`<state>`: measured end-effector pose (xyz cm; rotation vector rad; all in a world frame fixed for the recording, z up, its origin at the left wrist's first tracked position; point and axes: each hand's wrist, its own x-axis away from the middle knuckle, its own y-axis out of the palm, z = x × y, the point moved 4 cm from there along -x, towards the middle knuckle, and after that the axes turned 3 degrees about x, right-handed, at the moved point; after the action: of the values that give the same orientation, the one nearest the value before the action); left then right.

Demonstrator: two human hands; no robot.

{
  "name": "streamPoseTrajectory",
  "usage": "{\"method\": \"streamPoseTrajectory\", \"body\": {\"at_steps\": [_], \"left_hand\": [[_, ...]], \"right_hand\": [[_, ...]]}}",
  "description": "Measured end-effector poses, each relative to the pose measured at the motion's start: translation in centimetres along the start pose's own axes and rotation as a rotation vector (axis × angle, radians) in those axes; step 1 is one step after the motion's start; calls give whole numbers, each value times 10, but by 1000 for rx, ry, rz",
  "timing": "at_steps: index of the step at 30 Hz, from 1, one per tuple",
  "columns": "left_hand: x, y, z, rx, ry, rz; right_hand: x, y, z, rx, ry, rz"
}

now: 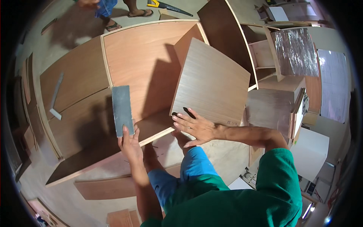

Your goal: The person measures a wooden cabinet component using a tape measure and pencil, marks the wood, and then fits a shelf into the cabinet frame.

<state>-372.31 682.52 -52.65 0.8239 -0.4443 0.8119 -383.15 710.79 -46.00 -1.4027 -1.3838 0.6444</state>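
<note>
My left hand (131,145) holds a stiff-looking grey rectangular strip (121,106) by its lower end, thumb and fingers closed round it. The strip stands over the left part of an open wooden cabinet (130,60). My right hand (196,126) lies on the near left corner of a wood-grain box (217,81), fingers spread and flat. Two small black patches show by its fingertips; I cannot tell whether they are marks or openings. The box sits tilted over the cabinet's right side and casts a shadow inside it.
An L-shaped metal square (56,92) lies on the cabinet's left panel. Beyond the cabinet are a handsaw (170,6) and another person's sandalled feet (140,13). A loose board (106,188) is on the floor nearby. Wrapped panels (297,51) and cabinet parts stand at right.
</note>
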Motion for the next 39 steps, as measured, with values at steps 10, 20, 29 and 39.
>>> {"method": "streamPoseTrajectory", "body": {"at_steps": [10, 20, 29, 39], "left_hand": [[8, 14, -10, -135, 34, 64], [16, 11, -13, -278, 142, 33], [120, 87, -10, -639, 74, -519], [36, 156, -16, -160, -372, -722]], "right_hand": [[25, -47, 193, 314, 376, 133], [9, -93, 217, 359, 584, 270], [-54, -112, -17, -1175, 708, 969], [-43, -119, 54, -516, 670, 830]]}}
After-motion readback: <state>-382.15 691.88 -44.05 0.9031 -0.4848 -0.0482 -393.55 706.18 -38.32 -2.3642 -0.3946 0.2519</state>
